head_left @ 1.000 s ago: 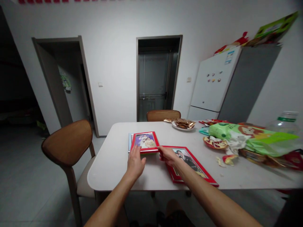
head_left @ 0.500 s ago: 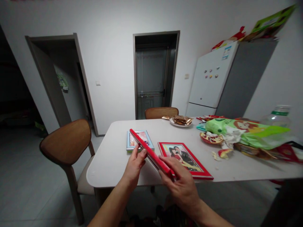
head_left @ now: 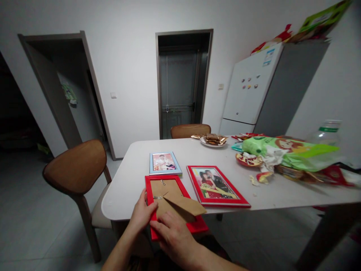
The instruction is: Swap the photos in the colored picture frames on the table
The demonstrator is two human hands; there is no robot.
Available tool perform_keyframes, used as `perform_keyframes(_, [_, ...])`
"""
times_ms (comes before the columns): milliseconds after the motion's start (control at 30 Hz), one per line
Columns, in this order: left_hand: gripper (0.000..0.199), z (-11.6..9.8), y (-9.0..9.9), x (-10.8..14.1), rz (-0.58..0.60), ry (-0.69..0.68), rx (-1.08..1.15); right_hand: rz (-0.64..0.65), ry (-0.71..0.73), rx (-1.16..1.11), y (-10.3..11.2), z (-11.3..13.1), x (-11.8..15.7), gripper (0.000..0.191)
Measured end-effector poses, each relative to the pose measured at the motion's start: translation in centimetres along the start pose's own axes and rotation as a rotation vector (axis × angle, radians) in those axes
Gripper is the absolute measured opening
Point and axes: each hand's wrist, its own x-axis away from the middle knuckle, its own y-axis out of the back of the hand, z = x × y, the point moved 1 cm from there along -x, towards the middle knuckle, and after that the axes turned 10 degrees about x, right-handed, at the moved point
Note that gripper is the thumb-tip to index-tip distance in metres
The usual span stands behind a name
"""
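A red picture frame (head_left: 200, 225) is turned back side up at the table's near edge, tilted, with its brown backing board and metal clips showing. From that board a brown easel flap (head_left: 187, 204) stands partly raised. My left hand (head_left: 143, 211) grips the frame's left border, thumb on top. Fingers bent, my right hand (head_left: 176, 235) holds the lower part of the frame, beside the flap's base. To the right lies another red picture frame (head_left: 193, 184), face up with a photo of a couple. Just beyond the held frame is a light blue picture frame (head_left: 151, 165) with a photo.
On the white table (head_left: 128, 169) are a plate of wrapped snacks (head_left: 213, 140), a pomegranate piece (head_left: 248, 161), peel bits and a green plastic bag (head_left: 307, 154). A large clear bottle (head_left: 328, 133) stands behind the bag. Wooden chairs (head_left: 77, 165) stand left and behind.
The red frame has been turned from edge-on to back side up and lowered toward me. Its easel flap now shows raised. My right hand has moved left and down along it.
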Motion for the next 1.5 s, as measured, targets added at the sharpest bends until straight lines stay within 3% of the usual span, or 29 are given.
perform_keyframes(133, [0.055,0.8,0.7,-0.2,-0.061,-0.064,-0.509,0.064,-0.018,-0.006,-1.7,0.0,-0.3,0.026])
perform_keyframes(267, [0.056,0.8,0.4,0.1,-0.099,-0.088,-0.734,0.104,-0.018,-0.078,0.0,0.4,-0.3,0.028])
perform_keyframes(400, [0.056,0.9,0.2,0.2,-0.068,-0.094,-0.759,0.000,-0.022,-0.118,4.5,-0.1,-0.6,0.029])
perform_keyframes(500, [0.055,0.9,0.4,0.3,-0.071,-0.098,-0.752,-0.011,-0.219,0.008,6.3,-2.2,-0.7,0.026])
perform_keyframes(567, [0.054,0.9,0.4,0.4,-0.071,-0.095,-0.749,0.096,-0.323,0.064,6.0,-3.9,-0.5,0.022])
perform_keyframes(667, [0.053,0.7,0.5,0.5,-0.062,-0.089,-0.744,0.238,-0.361,0.049,4.5,-5.8,0.2,0.023])
perform_keyframes(1000, [0.059,0.8,0.4,0.7,0.003,-0.098,-0.770,0.252,-0.474,0.176,2.0,-10.9,-1.5,0.021])
perform_keyframes(1167, [0.058,0.5,0.4,0.8,0.011,-0.097,-0.785,0.256,-0.504,0.233,0.9,-10.9,-2.4,0.022])
perform_keyframes(1333, [0.059,0.7,0.4,0.8,0.006,-0.099,-0.782,0.231,-0.518,0.272,1.5,-10.3,-2.2,0.024])
perform_keyframes(1500, [0.058,0.8,0.4,0.8,-0.007,-0.120,-0.759,0.179,-0.234,0.040,1.8,-7.7,-2.2,0.023])
